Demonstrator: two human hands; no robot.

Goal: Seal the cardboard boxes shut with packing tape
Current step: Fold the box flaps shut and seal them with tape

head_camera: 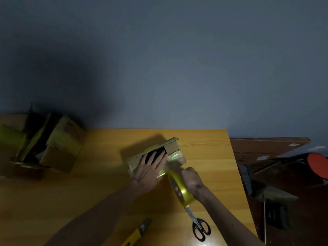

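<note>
A small cardboard box [173,148] lies in the middle of the wooden table [88,183], one flap partly open over a dark inside. My left hand [150,169] lies flat on its top, fingers spread. My right hand [192,180] grips a roll of yellowish packing tape [181,189] just right of the box. A strip of tape [170,170] runs from the roll onto the box's near side.
A larger cardboard box [58,144] with open flaps stands at the table's far left. Black-handled scissors [198,224] and a yellow utility knife [136,233] lie near the front edge. Right of the table are a broom [246,178] and a red object [317,164].
</note>
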